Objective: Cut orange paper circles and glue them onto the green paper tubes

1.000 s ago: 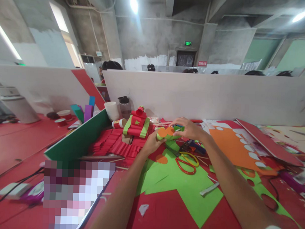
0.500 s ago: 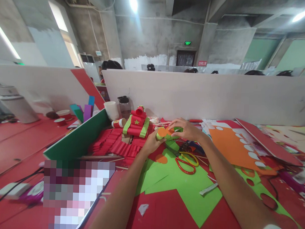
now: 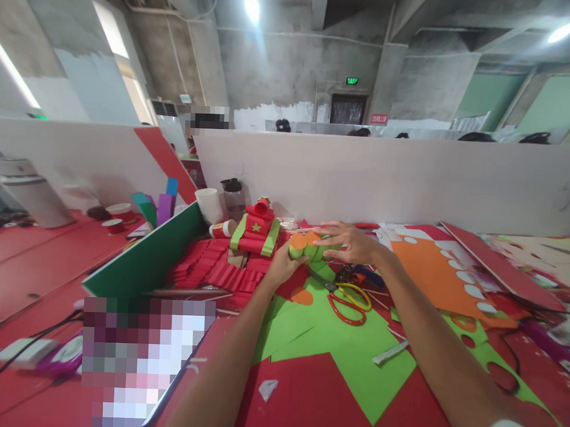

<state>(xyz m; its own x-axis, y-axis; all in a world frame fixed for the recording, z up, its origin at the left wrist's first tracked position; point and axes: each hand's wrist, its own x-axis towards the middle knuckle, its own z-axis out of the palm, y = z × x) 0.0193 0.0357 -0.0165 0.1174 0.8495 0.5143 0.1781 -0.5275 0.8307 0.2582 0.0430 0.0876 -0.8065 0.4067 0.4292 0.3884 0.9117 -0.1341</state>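
Observation:
Above the middle of the table, my left hand [image 3: 283, 266] is closed on the left side of a green paper craft piece [image 3: 315, 252] with orange round tops. My right hand [image 3: 354, 244] grips the same piece from the right, fingers bent over its far and right side. Part of the piece is hidden behind the fingers. Scissors [image 3: 334, 300] with red and yellow handles lie just below the hands on a green paper sheet [image 3: 303, 339]. A loose orange paper disc [image 3: 302, 296] rests left of the scissors.
Folded red paper strips [image 3: 208, 270] and a red paper model with a yellow star [image 3: 255, 228] stand on the left, beside a green board [image 3: 145, 258]. An orange sheet [image 3: 423, 268] lies to the right. A white partition [image 3: 384, 179] closes off the back.
The green and orange piece has turned slightly and shifted a little left in my hands. My right fingers have spread and shifted along it. A dark green scrap over the scissor blades is gone from view.

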